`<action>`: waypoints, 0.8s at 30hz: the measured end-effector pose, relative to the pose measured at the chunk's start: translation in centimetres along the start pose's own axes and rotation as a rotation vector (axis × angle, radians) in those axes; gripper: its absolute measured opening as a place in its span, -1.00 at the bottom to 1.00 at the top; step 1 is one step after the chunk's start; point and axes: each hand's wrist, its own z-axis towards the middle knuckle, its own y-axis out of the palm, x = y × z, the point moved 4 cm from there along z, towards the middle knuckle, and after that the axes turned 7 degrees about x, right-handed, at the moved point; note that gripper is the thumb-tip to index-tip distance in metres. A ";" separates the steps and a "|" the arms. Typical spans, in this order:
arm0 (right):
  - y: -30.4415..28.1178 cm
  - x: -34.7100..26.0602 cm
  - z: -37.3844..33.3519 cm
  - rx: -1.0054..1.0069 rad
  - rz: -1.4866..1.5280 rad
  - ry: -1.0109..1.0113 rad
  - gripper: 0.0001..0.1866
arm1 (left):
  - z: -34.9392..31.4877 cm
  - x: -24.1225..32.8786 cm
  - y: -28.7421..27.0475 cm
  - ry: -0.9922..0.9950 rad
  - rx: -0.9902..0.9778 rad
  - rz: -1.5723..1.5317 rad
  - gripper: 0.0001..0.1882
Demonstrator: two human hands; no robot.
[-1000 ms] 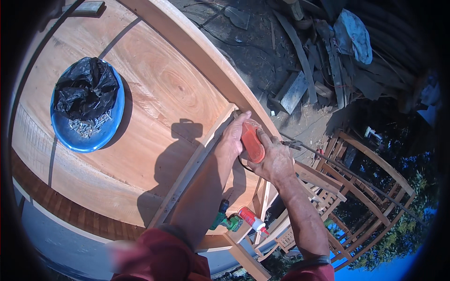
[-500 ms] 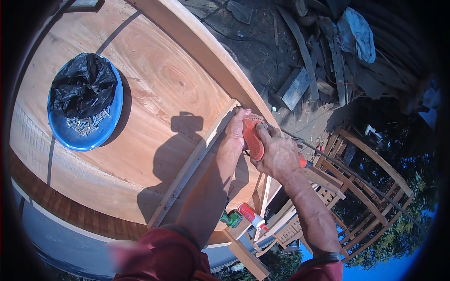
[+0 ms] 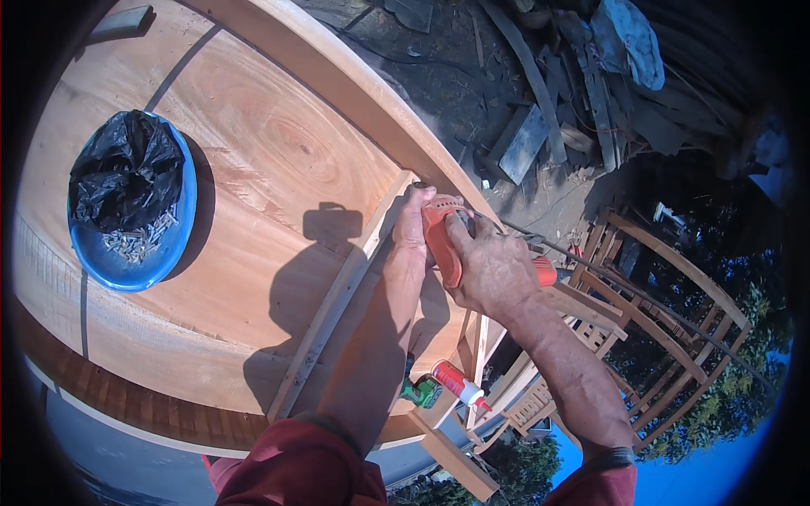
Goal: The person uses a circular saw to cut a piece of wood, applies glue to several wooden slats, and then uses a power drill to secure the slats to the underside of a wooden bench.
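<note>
Both hands grip an orange-red power tool (image 3: 442,243) with vent slots in its housing; its exact kind is hidden by my fingers. My left hand (image 3: 411,229) is closed around its left side, beside the upper end of a pale wooden batten (image 3: 337,297). From the right, my right hand (image 3: 496,271) wraps over the body, and more of the orange housing shows past the wrist. The tool sits where the batten meets the curved side board (image 3: 371,91) of a large wooden panel (image 3: 245,181). Its working end is out of sight.
A blue basin (image 3: 135,278) holding screws and a black plastic bag (image 3: 126,169) rests on the panel at left. Near my left forearm lie a red-and-white glue bottle (image 3: 460,384) and a green tool (image 3: 422,392). Scrap wood (image 3: 523,143) and wooden chair frames (image 3: 666,287) are to the right.
The basin and panel have shifted a little left in the picture as the view moved. Both hands keep their hold on the power tool at the same corner.
</note>
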 end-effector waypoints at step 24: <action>2.2 1.4 -2.2 0.353 0.808 0.428 -0.37 | -6.9 5.1 -8.1 1.139 0.154 2.506 -0.32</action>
